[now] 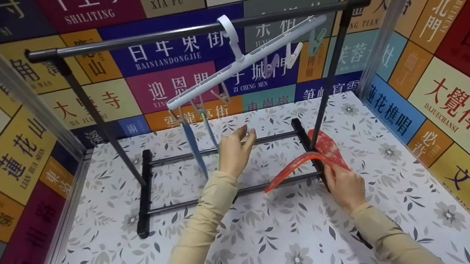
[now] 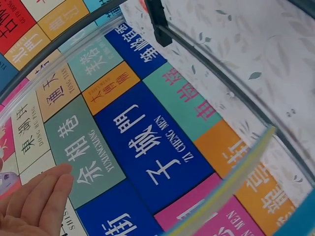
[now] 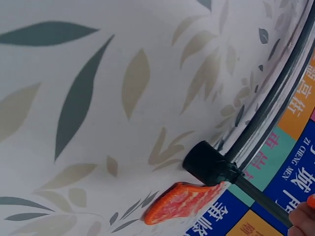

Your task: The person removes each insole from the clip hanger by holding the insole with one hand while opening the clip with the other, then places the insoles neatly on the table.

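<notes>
Head view: the left hand (image 1: 236,151), loosely bent, empty, is below the clip hanger (image 1: 246,62); the right hand (image 1: 346,187) pinches red insoles (image 1: 330,148).

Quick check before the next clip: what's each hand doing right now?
Left hand: open, fingers relaxed, nothing visibly held.
Right hand: closed, holding the red bent item.

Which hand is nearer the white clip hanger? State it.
Left. The left hand is below the white clip hanger; the right hand is farther off, lower and to the right in the head view, near the clothes rack's right side.
</notes>
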Available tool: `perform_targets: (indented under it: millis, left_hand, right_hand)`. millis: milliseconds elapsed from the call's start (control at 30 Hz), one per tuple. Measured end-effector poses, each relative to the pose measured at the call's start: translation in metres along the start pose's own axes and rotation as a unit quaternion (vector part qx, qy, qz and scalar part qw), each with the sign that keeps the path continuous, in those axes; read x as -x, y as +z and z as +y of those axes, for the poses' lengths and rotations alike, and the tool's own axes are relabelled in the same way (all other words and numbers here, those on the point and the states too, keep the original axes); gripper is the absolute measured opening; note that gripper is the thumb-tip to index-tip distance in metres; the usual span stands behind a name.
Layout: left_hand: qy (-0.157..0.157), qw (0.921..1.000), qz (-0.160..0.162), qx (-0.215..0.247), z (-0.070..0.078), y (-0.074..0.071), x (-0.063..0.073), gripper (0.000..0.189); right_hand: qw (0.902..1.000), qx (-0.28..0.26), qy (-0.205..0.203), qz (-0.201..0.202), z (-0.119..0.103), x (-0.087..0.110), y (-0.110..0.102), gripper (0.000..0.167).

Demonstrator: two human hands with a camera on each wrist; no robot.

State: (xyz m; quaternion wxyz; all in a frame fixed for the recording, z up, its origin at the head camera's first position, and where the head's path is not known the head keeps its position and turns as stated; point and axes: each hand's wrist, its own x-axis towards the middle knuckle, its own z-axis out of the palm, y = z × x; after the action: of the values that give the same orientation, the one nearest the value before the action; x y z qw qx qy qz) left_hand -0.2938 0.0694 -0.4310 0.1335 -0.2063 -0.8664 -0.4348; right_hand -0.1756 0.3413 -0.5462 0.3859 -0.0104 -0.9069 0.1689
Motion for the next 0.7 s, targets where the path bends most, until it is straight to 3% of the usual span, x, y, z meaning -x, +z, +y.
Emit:
perform_targets:
  millis: [167, 300, 700]
  left_hand:
    - [0.011, 0.9998, 0.013, -0.011, -0.009, 0.0, 0.007, 0.047]
    - [0.001, 0.9999, 0.012, -0.011, -0.013, -0.001, 0.011, 0.05]
    - [-0.021, 0.9998, -0.001, 0.007, -0.016, -0.004, 0.019, 0.047]
  right_hand:
    - [0.9999, 0.002, 0.009, -0.011, -0.003, -0.001, -0.006, 0.019]
    - [0.9997, 0.011, 0.015, -0.016, -0.003, -0.001, -0.009, 0.024]
    - [0.9997, 0.007, 0.0, 0.022, 0.014, 0.011, -0.018, 0.03]
